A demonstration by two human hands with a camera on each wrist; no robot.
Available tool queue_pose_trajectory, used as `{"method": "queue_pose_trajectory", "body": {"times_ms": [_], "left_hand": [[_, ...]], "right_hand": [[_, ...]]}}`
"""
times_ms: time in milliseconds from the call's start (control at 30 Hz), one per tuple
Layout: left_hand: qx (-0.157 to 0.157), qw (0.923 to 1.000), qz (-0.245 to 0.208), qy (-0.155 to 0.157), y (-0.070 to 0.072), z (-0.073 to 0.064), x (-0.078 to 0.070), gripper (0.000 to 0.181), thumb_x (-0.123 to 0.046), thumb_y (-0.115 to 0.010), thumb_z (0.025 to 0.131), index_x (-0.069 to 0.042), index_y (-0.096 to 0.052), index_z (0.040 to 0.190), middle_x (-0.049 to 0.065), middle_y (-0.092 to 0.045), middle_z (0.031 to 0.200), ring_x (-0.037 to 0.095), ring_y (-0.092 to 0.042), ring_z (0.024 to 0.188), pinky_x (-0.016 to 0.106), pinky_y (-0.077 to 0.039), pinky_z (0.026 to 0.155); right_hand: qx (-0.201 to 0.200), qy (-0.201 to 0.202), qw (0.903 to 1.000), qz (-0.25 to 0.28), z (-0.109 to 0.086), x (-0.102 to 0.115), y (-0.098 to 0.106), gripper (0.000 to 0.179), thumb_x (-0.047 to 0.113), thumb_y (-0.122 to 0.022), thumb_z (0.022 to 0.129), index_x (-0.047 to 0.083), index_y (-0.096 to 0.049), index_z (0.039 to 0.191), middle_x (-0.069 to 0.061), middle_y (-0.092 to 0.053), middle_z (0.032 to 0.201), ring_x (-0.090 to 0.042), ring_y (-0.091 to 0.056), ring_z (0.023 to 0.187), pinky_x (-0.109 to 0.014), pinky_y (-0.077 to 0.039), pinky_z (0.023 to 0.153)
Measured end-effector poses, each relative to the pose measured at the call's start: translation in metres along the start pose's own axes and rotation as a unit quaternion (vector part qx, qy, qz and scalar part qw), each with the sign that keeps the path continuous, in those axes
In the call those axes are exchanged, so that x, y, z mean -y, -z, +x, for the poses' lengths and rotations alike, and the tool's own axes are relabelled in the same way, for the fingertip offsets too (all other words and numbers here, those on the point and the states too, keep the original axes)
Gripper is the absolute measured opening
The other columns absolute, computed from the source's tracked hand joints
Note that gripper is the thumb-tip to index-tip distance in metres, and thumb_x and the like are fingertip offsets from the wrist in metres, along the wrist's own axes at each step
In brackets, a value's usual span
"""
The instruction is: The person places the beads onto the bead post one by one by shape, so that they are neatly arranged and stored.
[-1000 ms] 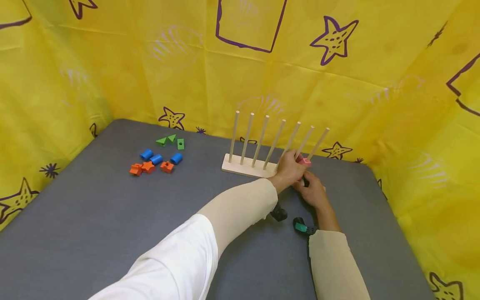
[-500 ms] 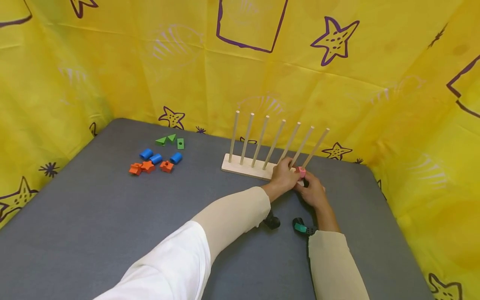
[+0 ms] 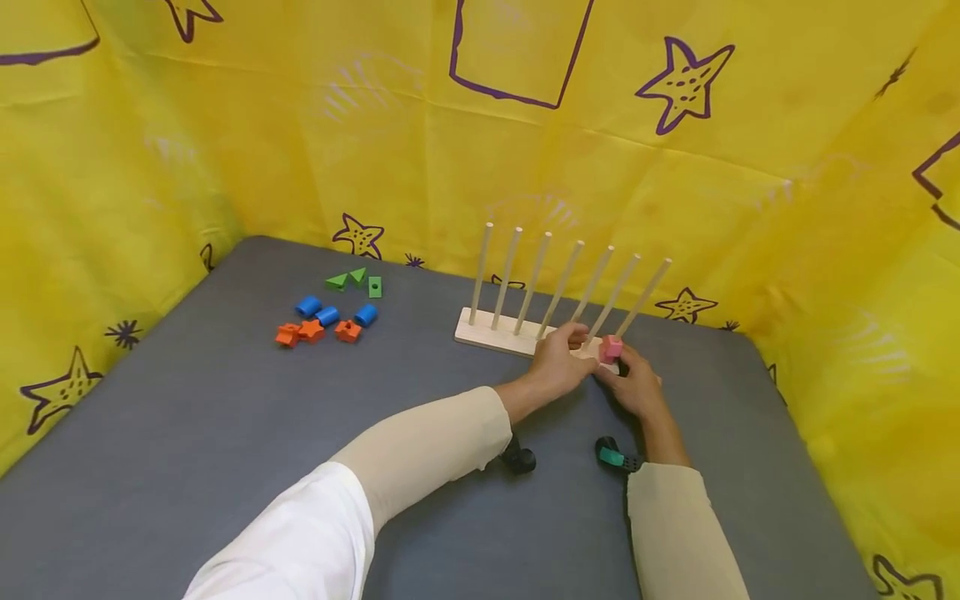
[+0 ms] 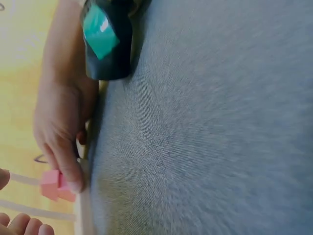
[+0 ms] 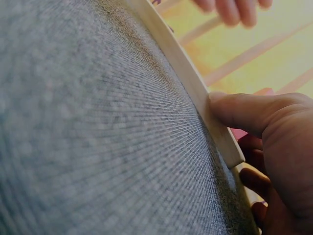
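Well, in the head view your right hand (image 3: 637,387) grips the end of the wooden rack (image 3: 483,333), with pink blocks (image 3: 611,348) just beside it on the end peg (image 3: 642,297); your left hand (image 3: 557,365), relaxed, holds nothing. The left wrist view suggests light, stiff blocks, best pinched by their sides. In the right wrist view, the rack's end corner sits inside your grip, table (image 5: 98,147) spreading on its near side.

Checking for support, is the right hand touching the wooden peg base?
Touching: the right wrist view shows the right hand with its thumb against the wooden peg base.
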State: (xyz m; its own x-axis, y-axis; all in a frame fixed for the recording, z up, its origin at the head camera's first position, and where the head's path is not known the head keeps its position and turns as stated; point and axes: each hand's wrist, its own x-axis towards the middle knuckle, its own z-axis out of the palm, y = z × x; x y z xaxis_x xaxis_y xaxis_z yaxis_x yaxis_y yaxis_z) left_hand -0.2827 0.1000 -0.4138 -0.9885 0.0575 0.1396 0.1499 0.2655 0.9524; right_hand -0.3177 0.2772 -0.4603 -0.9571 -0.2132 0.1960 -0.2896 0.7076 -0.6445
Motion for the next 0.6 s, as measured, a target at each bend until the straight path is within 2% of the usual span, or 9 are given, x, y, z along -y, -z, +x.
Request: {"method": "queue_pose_trajectory", "body": {"times_ms": [167, 333, 533, 600], "left_hand": [[0.009, 0.9985, -0.028, -0.047, 0.016, -0.018, -0.008, 0.049, -0.004, -0.076, 0.081, 0.0, -0.059, 0.126, 0.014, -0.063, 0.119, 0.02, -0.06, 0.108, 0.025, -0.048, 0.086], [0.011, 0.9936, -0.062, -0.093, 0.04, -0.037, -0.015, 0.047, 0.0, -0.074, 0.081, 0.002, -0.059, 0.124, 0.014, -0.063, 0.118, 0.025, -0.06, 0.107, 0.033, -0.049, 0.088], [0.013, 0.9861, -0.096, -0.135, 0.066, -0.053, -0.015, 0.046, 0.004, -0.072, 0.081, 0.007, -0.056, 0.124, 0.018, -0.062, 0.118, 0.032, -0.057, 0.111, 0.042, -0.048, 0.091], [0.011, 0.9848, -0.096, -0.144, 0.074, -0.056, -0.013, 0.045, 0.005, -0.072, 0.081, 0.006, -0.057, 0.123, 0.017, -0.062, 0.118, 0.03, -0.057, 0.111, 0.043, -0.047, 0.091]], "right_hand": [[0.01, -0.017, 0.9997, -0.011, 0.0, 0.002, 0.001, 0.047, 0.024, -0.068, 0.092, 0.0, -0.055, 0.13, -0.024, -0.049, 0.137, -0.046, -0.043, 0.125, -0.07, -0.015, 0.095], [0.016, -0.019, 0.9996, -0.013, 0.0, 0.003, 0.002, 0.05, 0.027, -0.068, 0.092, 0.0, -0.054, 0.131, -0.024, -0.048, 0.137, -0.046, -0.042, 0.125, -0.07, -0.017, 0.095], [0.016, -0.027, 0.9994, -0.017, -0.001, 0.003, 0.002, 0.056, 0.028, -0.068, 0.091, -0.001, -0.05, 0.136, -0.026, -0.047, 0.137, -0.047, -0.041, 0.125, -0.069, -0.016, 0.098], [0.015, -0.026, 0.9994, -0.016, -0.002, 0.003, 0.002, 0.055, 0.026, -0.068, 0.091, -0.001, -0.05, 0.136, -0.027, -0.047, 0.137, -0.047, -0.041, 0.125, -0.068, -0.017, 0.1]]}}
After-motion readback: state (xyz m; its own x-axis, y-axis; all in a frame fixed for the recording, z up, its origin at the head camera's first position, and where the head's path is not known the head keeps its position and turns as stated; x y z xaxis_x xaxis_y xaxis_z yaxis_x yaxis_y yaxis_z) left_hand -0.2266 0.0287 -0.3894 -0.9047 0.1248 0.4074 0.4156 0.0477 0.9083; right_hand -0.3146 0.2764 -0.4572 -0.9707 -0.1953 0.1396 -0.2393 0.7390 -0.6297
